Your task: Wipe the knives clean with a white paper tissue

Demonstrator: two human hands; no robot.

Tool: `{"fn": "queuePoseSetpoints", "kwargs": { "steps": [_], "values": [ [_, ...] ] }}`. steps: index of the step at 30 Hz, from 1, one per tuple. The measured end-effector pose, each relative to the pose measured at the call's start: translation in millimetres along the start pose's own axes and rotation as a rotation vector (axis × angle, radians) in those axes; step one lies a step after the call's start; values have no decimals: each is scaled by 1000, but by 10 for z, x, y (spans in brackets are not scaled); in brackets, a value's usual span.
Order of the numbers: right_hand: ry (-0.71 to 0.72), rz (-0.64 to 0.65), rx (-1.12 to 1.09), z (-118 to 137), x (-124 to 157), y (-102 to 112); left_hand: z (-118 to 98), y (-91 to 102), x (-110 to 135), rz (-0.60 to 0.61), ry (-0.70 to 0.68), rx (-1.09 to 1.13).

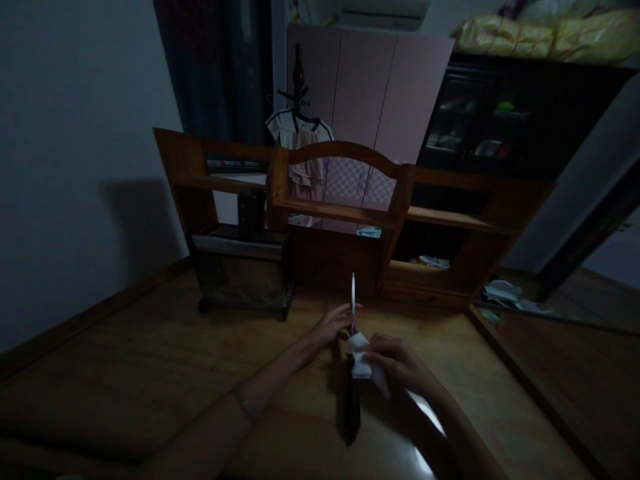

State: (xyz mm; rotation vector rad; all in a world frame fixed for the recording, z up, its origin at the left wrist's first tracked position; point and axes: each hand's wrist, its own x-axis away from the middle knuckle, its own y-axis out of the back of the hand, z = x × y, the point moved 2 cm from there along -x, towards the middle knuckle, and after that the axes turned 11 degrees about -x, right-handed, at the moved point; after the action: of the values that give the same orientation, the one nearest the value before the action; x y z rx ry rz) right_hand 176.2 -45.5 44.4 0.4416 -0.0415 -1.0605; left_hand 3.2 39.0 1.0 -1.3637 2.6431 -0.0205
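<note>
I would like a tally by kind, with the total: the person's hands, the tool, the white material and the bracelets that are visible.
Hands: 2, left hand and right hand
Tool: 1, knife-like tool with dark handle
White material: 1, white wipe, paper or cloth unclear
Bracelets: 1, bracelet near the left wrist
Total: 5

Got a wooden shelf unit (345, 212) along the back of the worktop (140, 353) and, by its left end, a dark boxy thing (243, 275), hard to say what. Further back, clothes (285, 128) on a coat rack (299, 70) in front of pinkish cupboard doors (363, 87). Also spotting a tall black cabinet (540, 127) over to the right, shiny yellow bags (520, 37) on top lol.
</note>
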Motion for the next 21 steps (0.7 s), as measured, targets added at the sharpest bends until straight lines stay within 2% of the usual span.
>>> {"fn": "queuePoseSetpoints", "kwargs": {
  "steps": [4, 8, 15, 18, 21],
  "values": [
    [-50, -5, 62, -81, 52, 114, -57, -16, 69, 31, 17, 78],
    [-66, -127, 23, -63, 44, 166, -101, -45, 104, 3, 40, 139],
    [-21, -314, -91, -27, 24, 108, -39, -11, 58, -56, 72, 46],
    [31, -268, -46, 13, 32, 0, -21, 15, 52, -71, 85, 23],
    [108, -133, 56, 92, 30, -152, -26, 27, 54, -111, 76, -1]
  ]
}}
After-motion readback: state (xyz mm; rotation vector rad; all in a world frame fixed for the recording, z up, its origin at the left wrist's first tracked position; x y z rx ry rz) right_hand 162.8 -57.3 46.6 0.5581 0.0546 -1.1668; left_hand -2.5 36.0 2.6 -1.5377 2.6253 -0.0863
